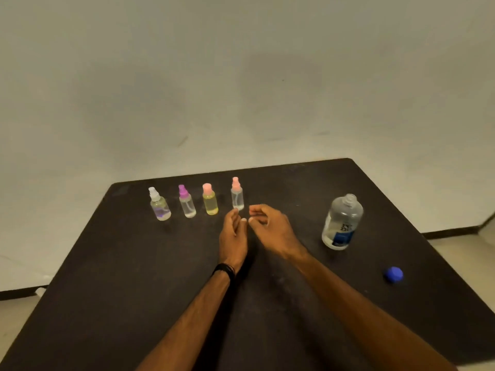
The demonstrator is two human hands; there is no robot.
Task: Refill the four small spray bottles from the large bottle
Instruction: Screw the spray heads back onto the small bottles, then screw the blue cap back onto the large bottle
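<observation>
We are standing at a black table (134, 290). The uncapped large bottle (342, 223) is sitting at its right, so a careless reach risks tipping it. Left of it, four small spray bottles (198, 200) are lining up. Just before the nearest one, our left hand (232, 231) and right hand (270, 226) are hovering loosely curled, holding nothing. The blue cap (393, 274) is lying near the bottle's right.

A dark table (134, 290) carries four small spray bottles (160, 207), a large uncapped bottle (341, 223) and a blue cap (393, 274).

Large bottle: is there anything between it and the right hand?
Nothing visible. The right hand hovers near the pink-capped spray bottle; only bare black table lies between it and the uncapped large bottle. The blue cap lies nearer the camera, aside.
</observation>
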